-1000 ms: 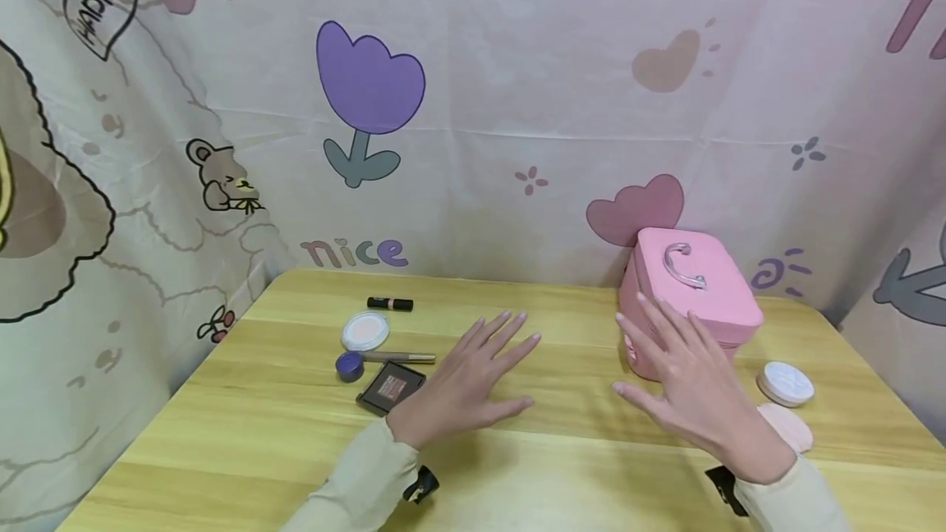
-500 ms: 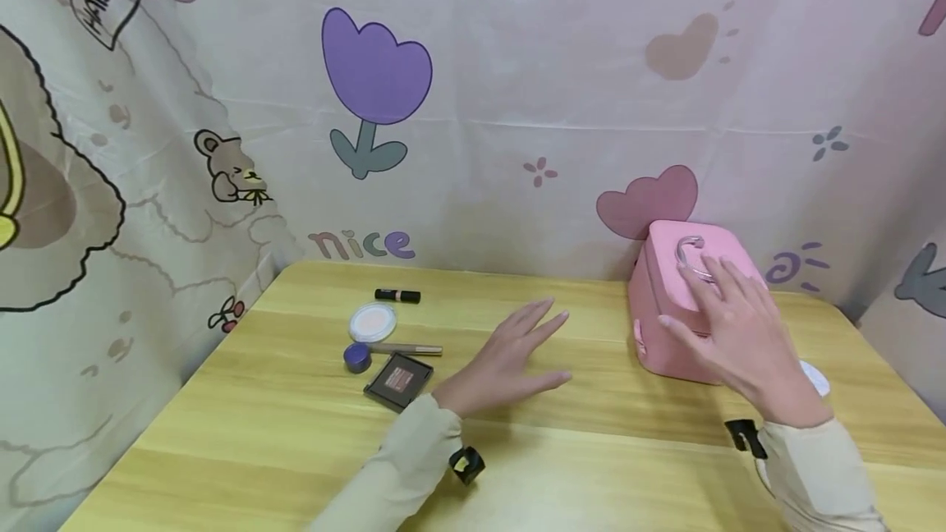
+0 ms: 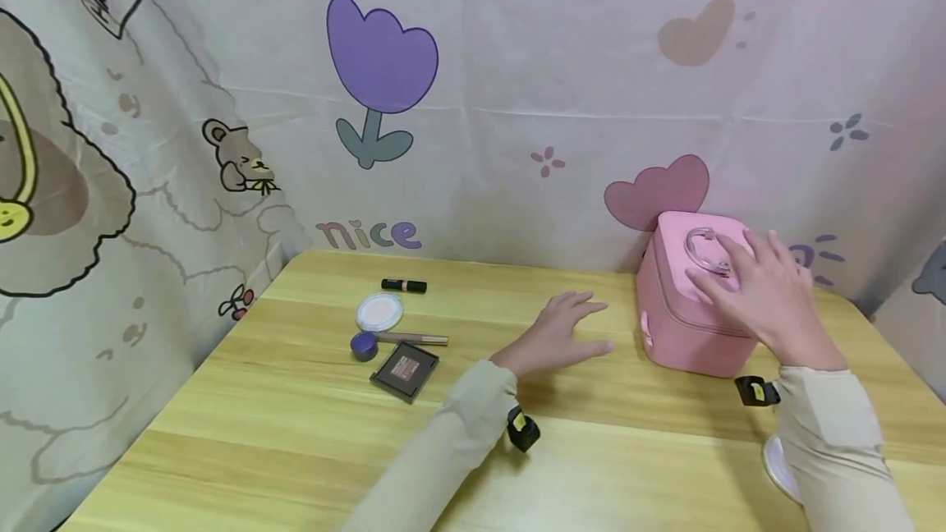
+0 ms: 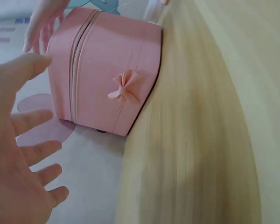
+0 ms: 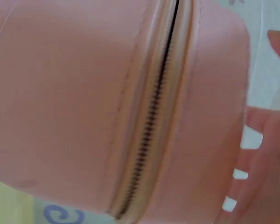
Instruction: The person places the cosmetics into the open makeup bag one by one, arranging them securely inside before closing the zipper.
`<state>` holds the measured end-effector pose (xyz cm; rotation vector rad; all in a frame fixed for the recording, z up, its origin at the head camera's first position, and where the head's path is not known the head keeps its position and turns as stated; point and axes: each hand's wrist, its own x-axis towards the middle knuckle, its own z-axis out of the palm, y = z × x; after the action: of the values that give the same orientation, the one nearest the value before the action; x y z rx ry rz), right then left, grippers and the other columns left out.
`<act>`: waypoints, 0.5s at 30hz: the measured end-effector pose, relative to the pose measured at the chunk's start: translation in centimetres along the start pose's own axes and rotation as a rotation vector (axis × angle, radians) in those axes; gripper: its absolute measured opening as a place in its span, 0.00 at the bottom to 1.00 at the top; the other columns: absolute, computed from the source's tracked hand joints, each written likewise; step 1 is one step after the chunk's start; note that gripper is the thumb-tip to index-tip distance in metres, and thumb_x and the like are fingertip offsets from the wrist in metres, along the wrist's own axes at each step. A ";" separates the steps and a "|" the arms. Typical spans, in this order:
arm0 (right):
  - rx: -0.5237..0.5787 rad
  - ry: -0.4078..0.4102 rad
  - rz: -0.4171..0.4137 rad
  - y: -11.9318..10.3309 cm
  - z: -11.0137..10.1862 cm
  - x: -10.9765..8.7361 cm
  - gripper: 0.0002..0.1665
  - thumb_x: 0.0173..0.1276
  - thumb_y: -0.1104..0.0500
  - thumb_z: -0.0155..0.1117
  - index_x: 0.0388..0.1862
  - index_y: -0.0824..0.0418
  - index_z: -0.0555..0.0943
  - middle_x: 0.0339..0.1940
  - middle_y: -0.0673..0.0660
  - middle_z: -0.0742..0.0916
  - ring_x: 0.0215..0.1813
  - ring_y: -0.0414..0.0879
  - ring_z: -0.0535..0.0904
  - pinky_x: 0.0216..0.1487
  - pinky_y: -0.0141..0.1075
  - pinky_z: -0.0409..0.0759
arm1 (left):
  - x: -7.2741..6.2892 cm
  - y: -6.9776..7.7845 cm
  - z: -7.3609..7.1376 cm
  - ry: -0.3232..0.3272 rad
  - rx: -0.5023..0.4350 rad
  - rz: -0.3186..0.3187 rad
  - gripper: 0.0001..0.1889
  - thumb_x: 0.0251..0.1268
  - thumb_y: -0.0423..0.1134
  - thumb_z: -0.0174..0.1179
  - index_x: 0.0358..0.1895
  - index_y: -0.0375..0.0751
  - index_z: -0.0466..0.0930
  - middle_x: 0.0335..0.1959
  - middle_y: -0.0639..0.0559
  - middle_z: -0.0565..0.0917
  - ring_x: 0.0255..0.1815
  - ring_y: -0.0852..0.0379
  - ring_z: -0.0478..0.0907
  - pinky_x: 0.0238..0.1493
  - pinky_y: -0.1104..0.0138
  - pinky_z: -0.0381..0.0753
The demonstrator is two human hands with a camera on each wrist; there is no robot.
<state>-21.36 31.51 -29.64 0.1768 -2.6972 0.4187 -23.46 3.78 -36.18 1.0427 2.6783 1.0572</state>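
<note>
A pink zippered cosmetic case (image 3: 691,343) with a silver handle stands at the back right of the table. My right hand (image 3: 785,302) is over its lid, fingers spread and thumb close to the handle in the head view. In the right wrist view, the case's zipper (image 5: 148,126) runs beside the fingers. My left hand (image 3: 554,339) hovers left of the case with its fingers apart, holding nothing. The left wrist view shows the case's side with a pink bow (image 4: 125,88), near the left thumb.
On the left lie a lipstick (image 3: 404,286), a round white compact (image 3: 379,312), a small purple jar (image 3: 364,346), a brush (image 3: 421,339) and a dark square palette (image 3: 406,370). A round white item (image 3: 779,466) is partly hidden by the right sleeve.
My right hand has moved right and up, over the case lid. My left hand has moved right, toward the case. The head view has shifted slightly.
</note>
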 end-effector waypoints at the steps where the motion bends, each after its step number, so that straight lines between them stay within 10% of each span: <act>1: 0.006 -0.009 0.024 0.1 0.0 0.1 0.45 0.68 0.35 0.52 0.70 0.67 0.63 0.70 0.76 0.61 0.72 0.75 0.45 0.55 0.75 0.49 | 0.4 0.1 0.2 0.004 -0.018 -0.014 0.32 0.65 0.52 0.61 0.70 0.46 0.68 0.74 0.47 0.60 0.75 0.47 0.49 0.70 0.51 0.52; 15: 0.339 -0.049 0.271 1.3 0.8 0.3 0.53 0.71 0.41 0.53 0.76 0.70 0.41 0.70 0.82 0.55 0.68 0.79 0.51 0.61 0.70 0.52 | 4.2 1.1 3.9 0.085 -0.348 -0.186 0.36 0.57 0.46 0.69 0.70 0.45 0.67 0.68 0.55 0.69 0.67 0.57 0.65 0.62 0.66 0.66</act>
<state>-22.19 32.47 -30.52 -0.0876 -2.6858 0.9649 -24.89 9.18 -37.75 0.6869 2.4631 1.4831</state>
